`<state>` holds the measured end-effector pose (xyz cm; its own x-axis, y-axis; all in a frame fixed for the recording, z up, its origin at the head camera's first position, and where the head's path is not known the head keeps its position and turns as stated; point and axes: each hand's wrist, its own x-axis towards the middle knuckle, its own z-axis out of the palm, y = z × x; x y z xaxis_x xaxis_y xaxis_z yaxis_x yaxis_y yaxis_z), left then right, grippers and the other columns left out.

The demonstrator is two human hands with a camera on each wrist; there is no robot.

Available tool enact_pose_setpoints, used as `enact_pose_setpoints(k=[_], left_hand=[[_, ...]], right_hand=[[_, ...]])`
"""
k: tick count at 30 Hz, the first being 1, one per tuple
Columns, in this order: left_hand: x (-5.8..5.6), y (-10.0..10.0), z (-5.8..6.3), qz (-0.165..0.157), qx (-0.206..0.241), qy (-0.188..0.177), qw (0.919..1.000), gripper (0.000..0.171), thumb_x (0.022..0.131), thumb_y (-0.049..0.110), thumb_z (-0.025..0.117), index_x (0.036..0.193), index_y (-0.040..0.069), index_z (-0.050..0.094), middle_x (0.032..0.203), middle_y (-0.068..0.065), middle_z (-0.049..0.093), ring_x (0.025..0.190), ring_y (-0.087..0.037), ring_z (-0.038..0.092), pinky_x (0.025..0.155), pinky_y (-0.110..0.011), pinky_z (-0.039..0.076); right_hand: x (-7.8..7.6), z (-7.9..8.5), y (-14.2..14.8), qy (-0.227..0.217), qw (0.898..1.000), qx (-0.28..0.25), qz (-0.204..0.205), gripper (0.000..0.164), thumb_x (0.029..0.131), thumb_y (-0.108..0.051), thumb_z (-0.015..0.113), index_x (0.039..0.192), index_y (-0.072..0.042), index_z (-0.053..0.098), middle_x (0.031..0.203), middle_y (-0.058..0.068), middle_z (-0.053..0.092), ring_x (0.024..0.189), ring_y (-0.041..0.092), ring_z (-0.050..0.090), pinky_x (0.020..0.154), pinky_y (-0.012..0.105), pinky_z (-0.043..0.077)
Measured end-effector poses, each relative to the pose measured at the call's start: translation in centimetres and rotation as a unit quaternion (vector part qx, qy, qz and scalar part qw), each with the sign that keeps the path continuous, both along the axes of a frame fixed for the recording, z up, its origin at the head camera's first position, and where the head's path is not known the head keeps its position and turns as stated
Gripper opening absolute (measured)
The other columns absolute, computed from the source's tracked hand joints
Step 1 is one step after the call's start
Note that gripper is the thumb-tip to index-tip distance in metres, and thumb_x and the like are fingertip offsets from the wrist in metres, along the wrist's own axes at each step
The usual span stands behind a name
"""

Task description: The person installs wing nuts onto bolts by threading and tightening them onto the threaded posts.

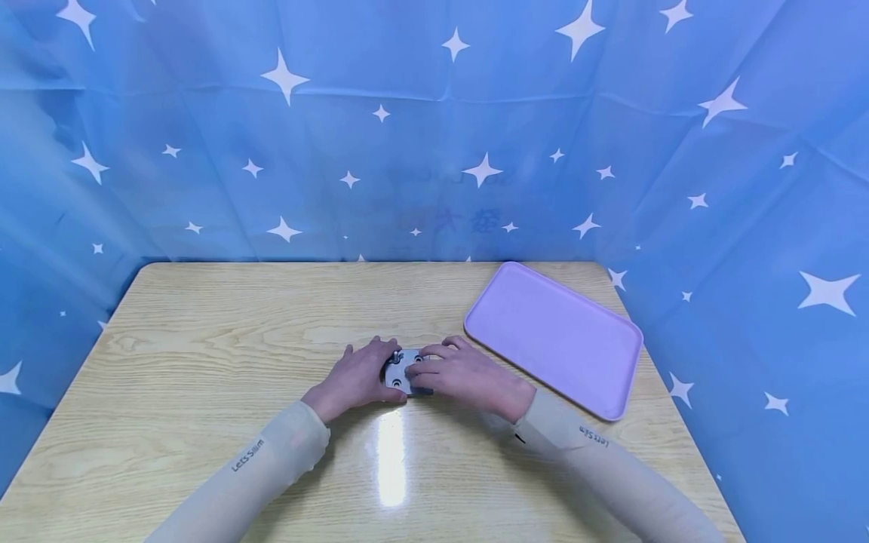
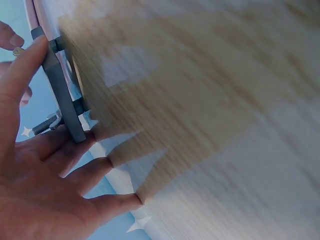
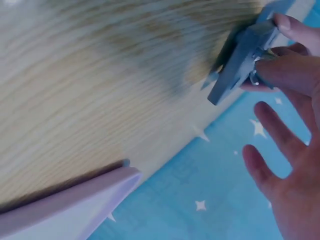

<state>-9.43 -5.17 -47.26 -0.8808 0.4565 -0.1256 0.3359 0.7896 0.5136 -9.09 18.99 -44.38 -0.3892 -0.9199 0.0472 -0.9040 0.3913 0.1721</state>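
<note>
A grey metal plate with round holes stands on short dark feet at mid-table. My left hand grips its left end, thumb on the near edge and fingers at the far side. From the plate's top sticks a threaded bolt, close to the left fingers. My right hand is over the right part of the plate, thumb and index finger pinching a small metal piece; the fingertips hide most of it. The other right fingers are spread in the right wrist view.
A shallow purple tray lies on the wooden table to the right, beyond my right wrist. Behind and at both sides of the table hangs a blue curtain with white stars.
</note>
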Motion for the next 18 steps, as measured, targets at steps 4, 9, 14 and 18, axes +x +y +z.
enact_pose_setpoints(k=[4,9,14,18], left_hand=[[0.0,0.0,0.0,0.002,-0.001,-0.002,1.0,0.093,0.075,0.047,0.091,0.15,0.008,0.051,0.152,-0.02,0.052,0.146,-0.042,0.041,0.114,-0.074,0.026],[0.0,0.1,0.0,0.004,0.007,0.002,1.0,0.09,0.075,0.045,0.092,0.148,0.009,0.053,0.149,-0.019,0.054,0.145,-0.042,0.041,0.114,-0.075,0.025],[0.0,0.1,0.0,0.004,0.005,0.001,1.0,0.092,0.075,0.045,0.092,0.149,0.007,0.052,0.151,-0.02,0.053,0.145,-0.042,0.041,0.114,-0.074,0.025],[0.0,0.1,0.0,0.003,-0.001,0.003,1.0,0.095,0.075,0.047,0.092,0.15,0.006,0.05,0.152,-0.021,0.051,0.146,-0.043,0.041,0.114,-0.074,0.025]], right_hand=[[-0.1,-0.3,-0.1,0.014,1.0,-0.002,0.005,0.03,0.097,-0.018,0.07,0.126,-0.026,0.071,0.136,-0.012,0.065,0.131,0.019,0.056,0.102,0.043,0.045],[-0.1,-0.8,-0.6,0.042,0.999,-0.032,-0.009,0.013,0.095,-0.021,0.074,0.107,-0.025,0.073,0.115,-0.009,0.071,0.113,0.018,0.062,0.094,0.041,0.047],[0.5,-1.6,-1.6,0.044,0.994,-0.07,-0.067,0.006,0.094,-0.025,0.075,0.098,-0.02,0.073,0.095,-0.006,0.071,0.088,0.018,0.062,0.076,0.034,0.046],[1.0,-2.2,-2.4,0.017,0.985,-0.116,-0.124,0.009,0.095,-0.024,0.075,0.093,-0.015,0.072,0.087,-0.002,0.072,0.075,0.016,0.063,0.064,0.03,0.046]])
